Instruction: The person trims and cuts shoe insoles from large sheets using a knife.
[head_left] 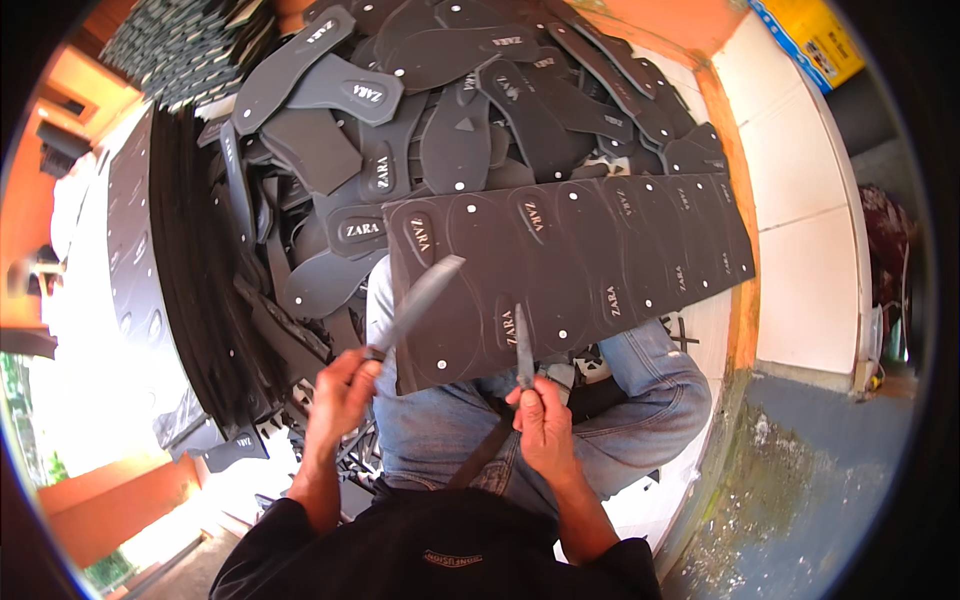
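My left hand point(343, 395) is closed round the handle of a wide-bladed knife point(424, 302), whose blade slants up to the right over the sheet's left edge. In my right hand point(545, 420) a narrower knife point(523, 348) is gripped, its slim blade pointing up. The two blades are apart. Beneath them a dark grey sheet point(580, 265) rests across my lap, tilted up to the right. Insole outlines, light printed marks and small white dots show on it in two rows. Neither hand touches the sheet's middle.
Beyond the sheet lies a large heap of cut-out dark insoles point(450, 130). To the left stands a tall stack of dark sheets point(205, 270). More stacked pieces point(185, 50) are at the far left. An orange-edged step point(738, 300) and a yellow-and-blue bag point(815, 40) are on the right.
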